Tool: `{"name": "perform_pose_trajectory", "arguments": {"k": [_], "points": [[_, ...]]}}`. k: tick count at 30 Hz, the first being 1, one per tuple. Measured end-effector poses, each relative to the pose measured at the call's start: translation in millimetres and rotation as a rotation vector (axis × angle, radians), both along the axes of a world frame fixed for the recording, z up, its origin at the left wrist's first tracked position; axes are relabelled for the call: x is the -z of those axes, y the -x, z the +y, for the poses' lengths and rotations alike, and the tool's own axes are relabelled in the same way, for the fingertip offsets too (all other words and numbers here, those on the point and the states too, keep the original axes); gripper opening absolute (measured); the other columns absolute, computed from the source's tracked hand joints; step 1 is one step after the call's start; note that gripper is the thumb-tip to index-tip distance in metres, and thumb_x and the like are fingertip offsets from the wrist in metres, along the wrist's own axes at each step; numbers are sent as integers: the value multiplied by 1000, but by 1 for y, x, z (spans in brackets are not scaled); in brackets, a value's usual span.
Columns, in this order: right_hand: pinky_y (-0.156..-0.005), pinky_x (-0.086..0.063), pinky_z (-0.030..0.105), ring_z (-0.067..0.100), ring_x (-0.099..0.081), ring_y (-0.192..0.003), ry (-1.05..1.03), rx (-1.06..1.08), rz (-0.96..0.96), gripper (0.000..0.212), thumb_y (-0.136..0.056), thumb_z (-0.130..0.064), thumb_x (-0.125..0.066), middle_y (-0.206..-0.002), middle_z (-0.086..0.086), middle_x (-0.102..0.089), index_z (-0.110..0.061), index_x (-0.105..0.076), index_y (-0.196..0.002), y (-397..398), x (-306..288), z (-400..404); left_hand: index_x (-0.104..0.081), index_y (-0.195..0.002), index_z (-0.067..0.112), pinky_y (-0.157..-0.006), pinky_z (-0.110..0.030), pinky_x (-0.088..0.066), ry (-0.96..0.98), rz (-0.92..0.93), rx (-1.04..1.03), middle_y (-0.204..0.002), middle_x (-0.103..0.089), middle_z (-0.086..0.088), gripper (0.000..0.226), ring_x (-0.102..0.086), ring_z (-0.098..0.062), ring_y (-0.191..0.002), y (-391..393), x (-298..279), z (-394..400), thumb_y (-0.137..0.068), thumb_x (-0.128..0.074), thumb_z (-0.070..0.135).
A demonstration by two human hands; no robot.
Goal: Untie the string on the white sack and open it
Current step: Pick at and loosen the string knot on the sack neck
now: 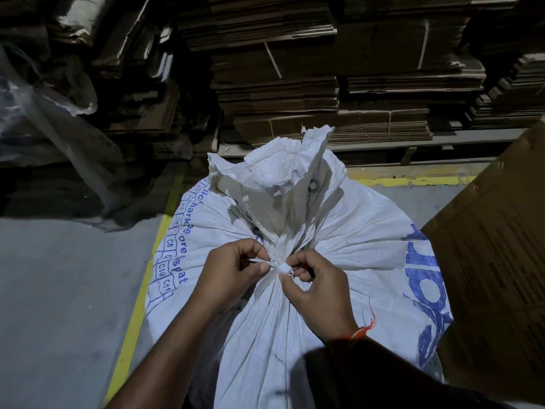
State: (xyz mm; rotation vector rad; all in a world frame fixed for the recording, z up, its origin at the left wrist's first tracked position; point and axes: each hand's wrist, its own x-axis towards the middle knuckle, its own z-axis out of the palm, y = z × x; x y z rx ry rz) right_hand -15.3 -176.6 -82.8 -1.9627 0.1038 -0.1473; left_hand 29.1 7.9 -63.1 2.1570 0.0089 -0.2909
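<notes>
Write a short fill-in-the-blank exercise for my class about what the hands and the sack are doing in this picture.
1. Both hands, the left hand and the right hand, pinch the white ______ at the sack's neck.
2. The sack is still tied ______.
3. The printing on the sack is ______ in colour.
4. Behind the sack stand stacks of flattened ______.

Missing words: string; shut; blue; cardboard
</notes>
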Motion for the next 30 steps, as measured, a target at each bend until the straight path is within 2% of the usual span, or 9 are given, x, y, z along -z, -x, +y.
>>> {"name": "perform_pose_trajectory", "arguments": {"k": [3, 8, 16, 24, 30], "points": [[-72, -49, 13, 8, -63, -79, 19, -16, -21, 23, -77, -15, -82, -76, -16, -66, -28, -68, -90, 2, -1, 0, -75, -84, 24, -55, -19, -48, -56, -32, 0, -77, -79, -2, 13, -63, -5, -61, 0, 0, -4, -88, -81, 13], [-72, -53, 21, 10, -62, -77, 31, -10, -29, 22, -75, -16, -81, -76, -15, -66, -28, -69, -89, 2, 2, 0, -74, -82, 26, -59, -17, -48, -97, -14, 17, -78, -78, 4, 14, -65, -1, -65, -1, 1, -5, -88, -80, 14], [-70, -49, 14, 7, -62, -76, 33, -1, -22, 22, -73, -17, -83, -75, -23, -65, -27, -71, -88, 1, 5, 0, -75, -81, 25, -56, -14, -49, -101, 3, 2, -79, -79, 3, 15, -72, -12, -72, -1, 2, -6, -88, -80, 13], [-69, -51, 16, 7, -61, -74, 35, 3, -21, 21, -73, -17, -82, -75, -24, -65, -26, -71, -88, 0, 5, 0, -75, -81, 23, -53, -12, -47, -89, 16, -3, -78, -78, 5, 14, -65, 0, -63, 0, -2, -8, -88, -81, 12], [-69, -51, 18, 8, -61, -75, 21, 1, -18, 22, -73, -15, -82, -79, -22, -67, -27, -71, -87, 0, 5, 0, -75, -80, 24, -65, -24, -52, -82, 27, 0, -78, -78, 4, 14, -67, -6, -69, 0, -1, -8, -86, -81, 13]]}}
